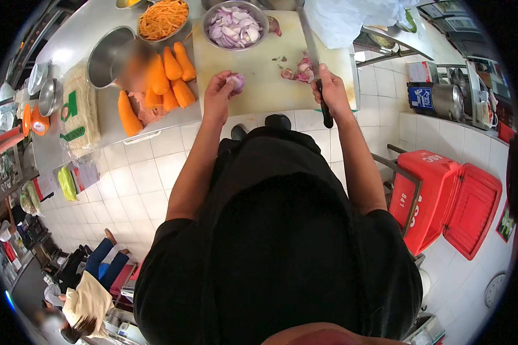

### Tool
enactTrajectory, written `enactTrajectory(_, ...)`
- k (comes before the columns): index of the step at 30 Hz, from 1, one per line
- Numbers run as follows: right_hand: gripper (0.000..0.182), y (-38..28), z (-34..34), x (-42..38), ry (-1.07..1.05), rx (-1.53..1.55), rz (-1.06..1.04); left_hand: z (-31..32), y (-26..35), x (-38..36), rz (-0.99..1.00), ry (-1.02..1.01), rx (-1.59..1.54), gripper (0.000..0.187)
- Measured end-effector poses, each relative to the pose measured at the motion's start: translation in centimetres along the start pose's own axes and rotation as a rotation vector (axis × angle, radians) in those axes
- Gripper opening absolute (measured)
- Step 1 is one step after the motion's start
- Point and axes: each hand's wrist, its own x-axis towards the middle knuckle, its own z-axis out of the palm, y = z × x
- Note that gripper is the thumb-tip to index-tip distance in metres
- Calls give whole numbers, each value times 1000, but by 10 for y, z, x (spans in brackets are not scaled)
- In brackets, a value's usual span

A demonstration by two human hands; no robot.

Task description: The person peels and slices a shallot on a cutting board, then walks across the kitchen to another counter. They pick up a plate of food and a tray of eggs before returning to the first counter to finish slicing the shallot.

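My left hand (217, 95) pinches a peeled purple shallot or small onion (236, 84) over the near left of the cutting board (253, 63). On the right, my right hand (332, 92) is wrapped round the black handle of a large knife (326, 109). Its blade points away from me along the right part of the board. Onion skins and trimmings (303, 70) lie just left of the blade. At the board's far edge stands a metal bowl (207, 35) of sliced purple onion (234, 27).
Peeled carrots (171, 64) lie left of the board, beside an empty-looking metal pot (106, 54). Behind them is a bowl of shredded carrot (163, 20). Packed noodles (79, 109) lie farther left. A white plastic bag (339, 20) is at the far right. A red cooler (423, 190) stands on the floor.
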Motion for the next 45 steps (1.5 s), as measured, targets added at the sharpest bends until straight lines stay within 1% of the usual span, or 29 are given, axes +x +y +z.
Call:
enactTrajectory(3, 47, 2, -1, 3, 73, 22, 120, -8, 2, -2, -1, -2, 25, 28)
enactTrajectory(6, 48, -5, 7, -9, 45, 66, -11, -13, 4, -1, 19, -16, 31, 28)
enactTrajectory(9, 50, -2, 15, -17, 78, 45, -172, -20, 6, -6, 32, -5, 40, 28)
enactTrajectory(12, 47, 0, 8, -21, 25, 28, -82, -25, 9, -4, 51, -2, 21, 28)
enactTrajectory(15, 41, 10, 2, -14, 74, 21, 109, -27, 10, -4, 68, -4, 15, 29)
enactTrajectory(18, 35, 14, 2, -12, 2, 104, 95, -30, 11, -2, 74, 11, 76, 29)
enactTrajectory(21, 30, 12, 7, -17, -1, 61, -72, -25, 16, 0, 102, -2, 189, 30)
enactTrajectory(22, 25, 7, 9, -21, 21, -6, -79, -25, 16, 1, 118, -8, 235, 31)
enactTrajectory(25, 23, 9, 6, -36, -8, -152, -62, -28, 9, 6, 132, 2, 295, 32)
enactTrajectory(28, 23, 30, 4, -55, -1, -372, -26, -30, 0, 8, 219, 9, 332, 28)
enactTrajectory(29, 25, 33, 7, -64, -17, -384, 1, -29, 0, 8, 240, 19, 394, 28)
enactTrajectory(31, 26, 36, 15, -78, -66, -540, 71, -29, 1, 7, 281, 38, 519, 29)
enactTrajectory(33, 28, 54, 22, -78, -109, -756, -115, -31, -2, 8, 313, 37, 565, 29)
enactTrajectory(34, 29, 57, 28, -76, -139, -736, -79, -29, -3, 10, 332, 32, 587, 29)
enactTrajectory(37, 29, 74, 32, -59, -46, -748, -31, -19, 6, 4, 353, 18, 640, 28)
enactTrajectory(39, 29, 84, 18, -53, 25, -739, -15, -22, 1, 7, 358, 6, 648, 28)
enactTrajectory(41, 30, 73, 8, -59, 77, -674, 33, -21, 3, 7, 362, 1, 651, 28)
enactTrajectory(42, 29, 66, 0, -65, 109, -612, 140, -21, 2, 6, 360, 1, 652, 29)
enactTrajectory(45, 29, 61, -33, -72, 210, -591, 154, -21, 2, 5, 383, -9, 680, 29)
